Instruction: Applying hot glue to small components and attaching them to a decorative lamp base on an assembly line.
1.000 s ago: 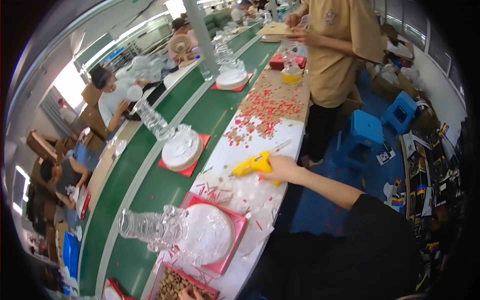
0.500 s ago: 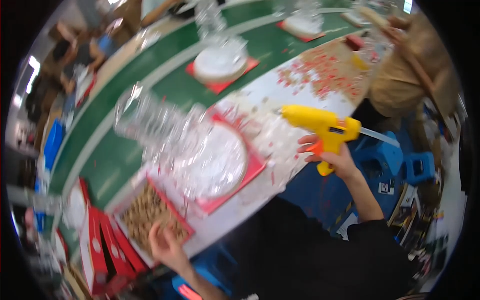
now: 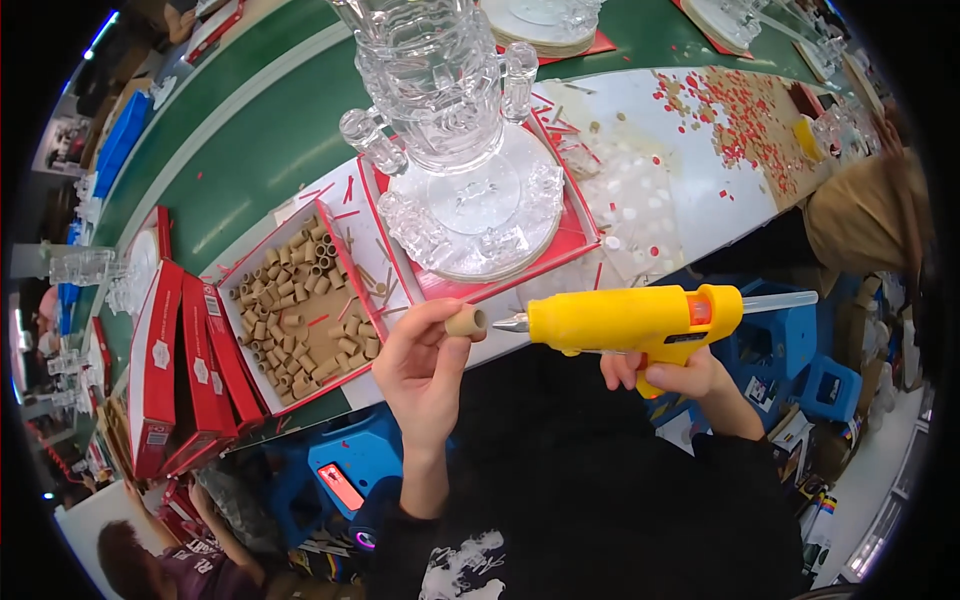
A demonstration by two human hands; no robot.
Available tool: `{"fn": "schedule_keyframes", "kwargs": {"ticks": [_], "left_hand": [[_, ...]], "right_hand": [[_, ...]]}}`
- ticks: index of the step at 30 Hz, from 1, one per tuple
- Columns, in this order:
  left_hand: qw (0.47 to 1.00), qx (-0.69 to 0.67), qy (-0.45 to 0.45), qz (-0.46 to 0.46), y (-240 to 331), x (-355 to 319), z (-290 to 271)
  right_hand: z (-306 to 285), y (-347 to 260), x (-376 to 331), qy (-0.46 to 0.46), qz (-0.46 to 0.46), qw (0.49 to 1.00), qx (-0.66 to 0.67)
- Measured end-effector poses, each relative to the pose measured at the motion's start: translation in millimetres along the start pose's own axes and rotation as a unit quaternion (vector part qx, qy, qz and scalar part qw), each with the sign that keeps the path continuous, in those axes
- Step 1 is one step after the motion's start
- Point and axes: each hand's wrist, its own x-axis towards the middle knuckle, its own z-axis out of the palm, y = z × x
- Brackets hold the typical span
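Note:
Between the thumb and fingers of my left hand point(image 3: 424, 365) is a short brown cardboard tube point(image 3: 465, 322), its open end facing right. My right hand point(image 3: 680, 374) grips the handle of a yellow glue gun point(image 3: 620, 318). The gun's metal nozzle points left, close to the tube's open end; whether they touch I cannot tell. A clear glue stick point(image 3: 780, 301) juts from the gun's back. Behind my hands, stacked clear plastic parts point(image 3: 440, 90) stand on a round white board point(image 3: 480, 200) in a red tray point(image 3: 590, 232).
Left of my hands lies a red-edged box point(image 3: 330, 375) of many cardboard tubes. Red flat boxes point(image 3: 160, 370) lean beside it. Red and tan discs point(image 3: 730, 120) cover the table's right part. Blue stools point(image 3: 830, 388) stand below. Another person point(image 3: 150, 560) is at the lower left.
My left hand has come up from the box of tubes with a cardboard tube in its fingers. The glue gun has moved down and left, toward that hand. My view has shifted.

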Motion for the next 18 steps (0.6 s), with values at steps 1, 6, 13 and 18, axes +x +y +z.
{"fn": "schedule_keyframes", "kwargs": {"ticks": [1,6,13,18], "left_hand": [[1.000,0.007,-0.001,-0.001,1.4,0.0,0.3],[1.000,0.027,0.005,0.009,1.9,0.3,3.2],[0.999,0.033,-0.002,0.005,5.4,2.5,3.0],[0.999,0.041,-0.008,0.006,0.2,2.0,1.8]], "right_hand": [[0.5,0.0,0.7,0.003,0.011,1.000,-0.012],[4.8,0.0,2.6,0.020,0.014,0.999,-0.024],[4.2,-2.0,4.4,0.003,0.020,1.000,-0.011],[2.3,-1.2,3.6,0.010,0.008,1.000,-0.020]]}}
